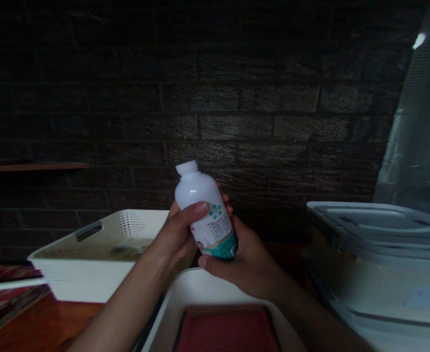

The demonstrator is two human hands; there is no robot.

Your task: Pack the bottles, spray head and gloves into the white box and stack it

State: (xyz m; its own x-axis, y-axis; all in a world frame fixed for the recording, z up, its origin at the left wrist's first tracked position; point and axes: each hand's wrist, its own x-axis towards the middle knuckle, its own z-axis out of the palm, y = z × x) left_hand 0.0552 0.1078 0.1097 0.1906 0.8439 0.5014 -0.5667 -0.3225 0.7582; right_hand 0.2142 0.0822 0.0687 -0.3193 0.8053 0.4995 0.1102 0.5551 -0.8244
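Observation:
A white capped bottle (200, 188) with a white and teal printed label is tilted to the left in front of me. My left hand (180, 227) is wrapped around its middle, thumb across the front. Lower down, my right hand (242, 256) grips the bottle near its base, with the thumb under the label's teal band. Both hands hold it above the far rim of a white bin (189, 288). Inside that bin lies a dark red item (229, 330) with dark edges; its kind is not clear.
At left, a white perforated basket (86, 278) with a handle slot stands on a wooden table (53, 322), some unclear items inside. Lidded storage boxes (369, 283) are stacked at right. Behind everything rises a dark brick wall (237, 98), with a thin shelf (35, 167) at left.

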